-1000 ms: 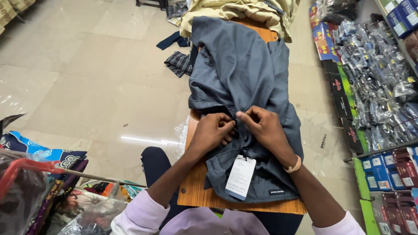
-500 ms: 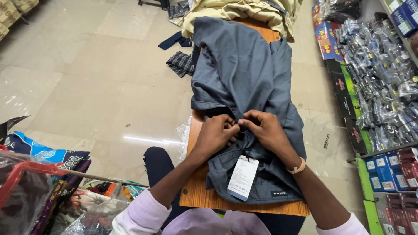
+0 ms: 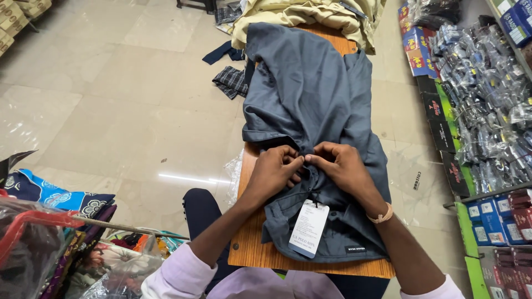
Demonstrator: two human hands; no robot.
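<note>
Grey shirt point(image 3: 310, 105) lying lengthwise on a wooden board point(image 3: 260, 252), collar nearest the person. Left hand point(image 3: 274, 169) and right hand point(image 3: 343, 166) meet at the shirt's placket, fingertips of both pinched closed on the fabric. A white tag point(image 3: 308, 228) hangs below the hands. A beige garment point(image 3: 299, 16) lies at the shirt's far end.
</note>
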